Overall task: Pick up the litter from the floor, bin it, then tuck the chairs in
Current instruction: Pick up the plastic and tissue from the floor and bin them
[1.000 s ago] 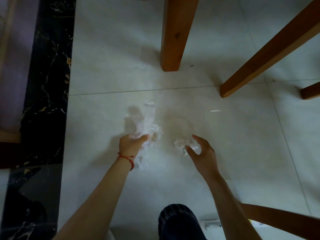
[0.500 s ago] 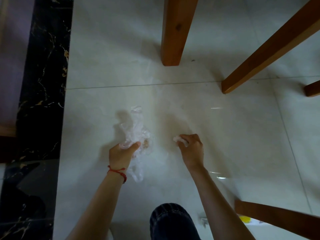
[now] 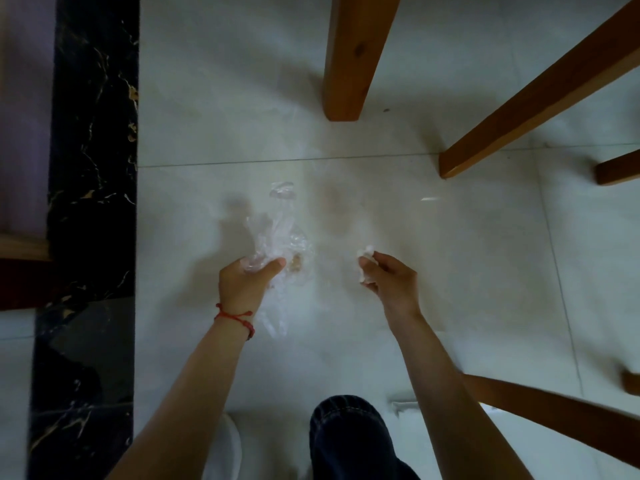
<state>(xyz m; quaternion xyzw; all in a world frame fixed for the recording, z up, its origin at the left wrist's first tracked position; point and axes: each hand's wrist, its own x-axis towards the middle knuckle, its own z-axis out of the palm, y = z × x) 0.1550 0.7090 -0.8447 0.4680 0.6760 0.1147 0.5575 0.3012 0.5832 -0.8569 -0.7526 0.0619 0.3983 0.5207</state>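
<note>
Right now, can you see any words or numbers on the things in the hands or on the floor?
None can be read.
Plastic bag in the left hand: clear, no print visible.
Tissue in the right hand: plain white.
Chair legs and floor: no labels.

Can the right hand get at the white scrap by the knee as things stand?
Probably not freely: the right hand already holds a tissue wad, and the white scrap lies behind its forearm near the knee. Nothing else blocks it, so binning first would help.

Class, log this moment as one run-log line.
left hand: grips clear plastic bag | right hand: pinches white tissue wad | bin: unseen
</note>
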